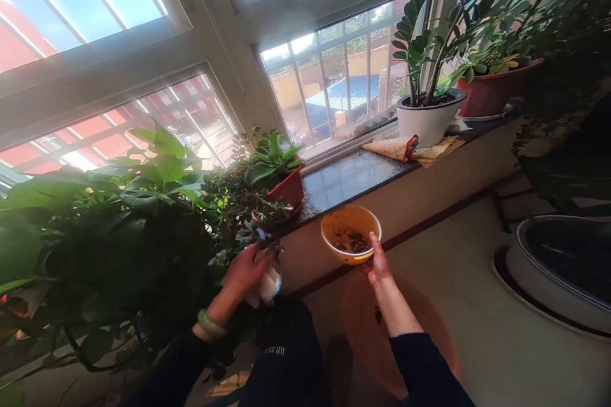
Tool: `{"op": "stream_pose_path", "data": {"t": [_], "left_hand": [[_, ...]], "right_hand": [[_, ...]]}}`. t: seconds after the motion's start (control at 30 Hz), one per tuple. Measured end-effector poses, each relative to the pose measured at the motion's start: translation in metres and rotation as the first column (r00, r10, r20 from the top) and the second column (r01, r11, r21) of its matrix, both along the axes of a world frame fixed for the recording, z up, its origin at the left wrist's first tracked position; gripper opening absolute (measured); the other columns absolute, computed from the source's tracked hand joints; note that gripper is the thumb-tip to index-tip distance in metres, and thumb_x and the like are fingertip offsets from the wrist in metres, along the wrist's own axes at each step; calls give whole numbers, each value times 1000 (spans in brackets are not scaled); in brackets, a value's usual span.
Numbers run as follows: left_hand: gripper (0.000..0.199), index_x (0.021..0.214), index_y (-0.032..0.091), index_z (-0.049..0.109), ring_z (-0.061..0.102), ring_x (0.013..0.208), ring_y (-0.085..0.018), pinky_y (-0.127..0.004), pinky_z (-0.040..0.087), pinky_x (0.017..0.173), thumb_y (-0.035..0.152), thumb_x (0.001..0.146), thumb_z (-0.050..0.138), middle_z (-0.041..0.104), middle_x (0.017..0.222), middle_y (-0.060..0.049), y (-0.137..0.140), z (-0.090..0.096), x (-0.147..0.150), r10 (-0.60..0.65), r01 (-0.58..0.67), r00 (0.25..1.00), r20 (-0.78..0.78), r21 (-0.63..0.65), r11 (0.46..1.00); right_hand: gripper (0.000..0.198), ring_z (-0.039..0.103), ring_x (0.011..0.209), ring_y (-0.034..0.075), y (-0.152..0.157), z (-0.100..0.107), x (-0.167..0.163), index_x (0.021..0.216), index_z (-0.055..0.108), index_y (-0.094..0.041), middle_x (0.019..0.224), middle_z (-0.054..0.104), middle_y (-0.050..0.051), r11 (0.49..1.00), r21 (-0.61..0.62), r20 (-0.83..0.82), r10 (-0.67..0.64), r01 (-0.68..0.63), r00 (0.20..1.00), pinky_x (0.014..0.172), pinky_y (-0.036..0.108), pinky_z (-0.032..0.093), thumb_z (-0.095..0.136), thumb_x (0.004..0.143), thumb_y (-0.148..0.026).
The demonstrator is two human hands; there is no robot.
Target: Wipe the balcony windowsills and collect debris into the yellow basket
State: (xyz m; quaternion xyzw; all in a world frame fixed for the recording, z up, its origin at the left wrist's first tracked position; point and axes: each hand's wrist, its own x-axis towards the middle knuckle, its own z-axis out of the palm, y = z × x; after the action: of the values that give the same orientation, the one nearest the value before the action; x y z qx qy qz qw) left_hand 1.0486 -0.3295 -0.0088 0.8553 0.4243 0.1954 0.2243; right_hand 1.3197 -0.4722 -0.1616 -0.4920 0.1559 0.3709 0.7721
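Note:
My right hand (379,262) grips the side of a yellow bowl (351,219) with a white rim, thumb over the edge. Brown dried plant bits (352,241) lie in the bottom of the bowl, which tilts toward me. To the left, my left hand (245,275) is curled beside the dark trailing leaves (222,210) at the sill's edge. A crumpled white cloth (267,287) with a blue edge hangs beneath its fingers. Blur partly hides those fingertips.
On the windowsill (348,178) stand a red pot (289,194), a white pot (424,122) on brown paper, and another red pot (496,92). Big leafy plants (119,235) crowd the left. Below is an orange tub (443,356); a grey planter (548,280) stands right.

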Motion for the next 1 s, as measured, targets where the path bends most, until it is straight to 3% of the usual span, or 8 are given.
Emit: {"op": "stream_pose_path", "data": {"t": [0.13,0.2,0.3,0.4,0.47,0.53,0.7,1.0], "left_hand": [[31,74,19,67,59,64,-19,-28,44,58,49,82,66,63,66,-1,-58,-28,23,-206,231,973,105,-468,853],[30,80,20,68,58,65,-17,-27,45,60,50,82,67,63,69,1,-74,-22,62,-225,333,936,270,-476,814],[26,89,21,68,63,82,-20,-30,51,75,46,88,64,68,86,-3,-68,12,140,-273,351,831,485,-76,933],[26,97,21,71,59,115,-27,-41,43,106,43,94,58,68,115,-10,-32,39,220,-384,222,853,352,422,879],[31,112,22,71,47,135,-32,-49,32,117,43,96,54,62,136,-13,-3,35,262,-294,199,949,117,501,842],[46,132,18,63,32,147,-37,-55,24,121,45,95,55,49,152,-16,21,16,289,-174,224,973,-153,425,877],[72,156,14,35,5,156,-38,-56,14,124,55,97,44,14,169,-16,47,-34,300,-95,230,919,-383,323,918],[62,154,22,40,-2,157,-35,-61,14,125,45,97,51,10,170,-11,38,-32,305,-71,163,943,-325,266,950]], "right_hand": [[56,66,103,29,-8,3,1,113,68,-27,118,72,6,1000,4,-4,-18,18,1000,76,43,59,71,71,-64],[55,68,98,27,-13,4,2,113,68,-27,114,73,6,1000,21,0,-18,18,1000,72,41,60,71,72,-64],[58,70,92,26,-21,3,4,117,66,-27,110,74,6,998,54,15,-39,38,999,68,38,60,71,72,-64],[63,70,93,25,-28,-3,9,122,65,-27,117,73,5,996,46,5,-73,72,997,66,35,60,72,71,-62],[65,70,97,25,-31,-11,14,125,64,-28,123,71,3,996,57,5,-69,69,998,66,34,60,74,70,-62],[67,68,105,26,-34,-20,20,127,63,-29,129,69,2,993,102,10,-60,59,998,69,34,60,75,69,-61],[69,56,131,25,-40,-39,35,133,60,-31,139,64,-2,981,177,-41,-77,83,996,91,36,59,76,71,-58],[66,51,137,27,-28,-12,51,130,63,-27,133,68,0,985,157,-125,-56,75,991,108,43,51,76,72,-54]]}}
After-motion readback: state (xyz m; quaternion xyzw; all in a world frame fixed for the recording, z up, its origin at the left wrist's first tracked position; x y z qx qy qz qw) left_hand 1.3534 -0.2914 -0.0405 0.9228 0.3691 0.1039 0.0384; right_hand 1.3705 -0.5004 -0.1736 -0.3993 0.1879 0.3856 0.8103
